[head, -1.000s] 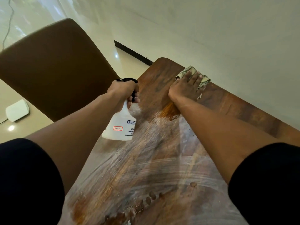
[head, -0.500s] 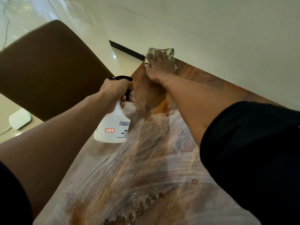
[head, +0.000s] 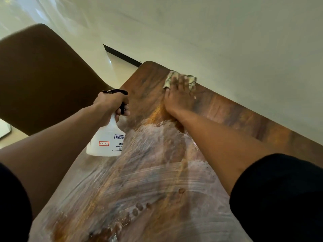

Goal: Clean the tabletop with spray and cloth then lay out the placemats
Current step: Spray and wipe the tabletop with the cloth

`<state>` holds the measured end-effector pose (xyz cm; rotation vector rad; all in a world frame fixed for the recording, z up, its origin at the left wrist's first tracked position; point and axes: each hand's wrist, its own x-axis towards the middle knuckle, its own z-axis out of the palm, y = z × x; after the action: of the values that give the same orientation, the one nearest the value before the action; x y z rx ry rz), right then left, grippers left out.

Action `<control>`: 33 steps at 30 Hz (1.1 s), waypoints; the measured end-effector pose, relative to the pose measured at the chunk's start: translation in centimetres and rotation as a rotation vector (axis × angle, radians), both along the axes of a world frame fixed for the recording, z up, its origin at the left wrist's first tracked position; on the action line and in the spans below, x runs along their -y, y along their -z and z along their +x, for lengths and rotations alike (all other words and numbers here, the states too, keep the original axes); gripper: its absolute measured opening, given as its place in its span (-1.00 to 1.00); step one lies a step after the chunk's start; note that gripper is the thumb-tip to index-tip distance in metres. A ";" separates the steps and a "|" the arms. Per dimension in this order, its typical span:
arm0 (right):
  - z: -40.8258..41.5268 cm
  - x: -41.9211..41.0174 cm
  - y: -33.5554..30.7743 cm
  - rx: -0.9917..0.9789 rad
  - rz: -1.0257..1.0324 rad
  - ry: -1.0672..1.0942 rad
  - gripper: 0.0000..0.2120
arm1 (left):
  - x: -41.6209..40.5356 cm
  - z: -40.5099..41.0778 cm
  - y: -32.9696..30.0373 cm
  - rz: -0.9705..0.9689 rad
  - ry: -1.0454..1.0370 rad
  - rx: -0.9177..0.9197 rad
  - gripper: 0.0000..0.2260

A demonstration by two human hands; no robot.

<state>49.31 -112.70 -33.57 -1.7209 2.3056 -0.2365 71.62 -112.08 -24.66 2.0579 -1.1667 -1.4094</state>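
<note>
Brown upholstery fills the far left, where a chair back [head: 43, 79] stands beside the wooden tabletop [head: 244, 117] on a pale glossy floor [head: 118, 65]. Next comes the left hand [head: 109, 103], its fingers curled round the neck and black trigger of a white spray bottle [head: 106, 138]; the bottle hangs upright over the table's left edge, its label showing a small red-bordered tag. Wet, whitish wipe streaks and a few droplets cover the near and middle part of the tabletop, while the far strip looks dry and darker. Further right, the right hand [head: 178, 96] lies flat with fingers spread, pressing a folded pale cloth [head: 191, 80] with dark stripes against the table's far edge, next to the cream wall [head: 227, 41]. Both arms end in black sleeves at the lower corners.
</note>
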 end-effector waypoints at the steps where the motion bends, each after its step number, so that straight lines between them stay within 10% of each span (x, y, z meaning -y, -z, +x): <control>1: -1.1 -0.8 0.2 0.006 0.004 0.098 -0.37 | -0.1 -0.4 -0.1 0.008 0.011 -0.007 -0.92; 10: -2.9 -2.0 0.1 0.004 0.093 0.486 -0.34 | -0.9 -1.5 -1.3 0.037 0.036 -0.059 -0.91; 19: -3.6 -2.3 -0.7 -0.015 0.054 -0.074 -0.40 | -3.6 -3.7 -1.0 0.033 0.081 -0.068 -0.93; 33: -12.6 -15.9 0.8 0.025 0.043 0.500 -0.38 | -9.0 -11.0 -1.3 0.024 0.161 -0.227 -0.88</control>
<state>36.67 -96.85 -34.35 -1.0871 2.6622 -0.2936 60.60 -103.10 -23.39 1.7946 -1.2448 -1.6897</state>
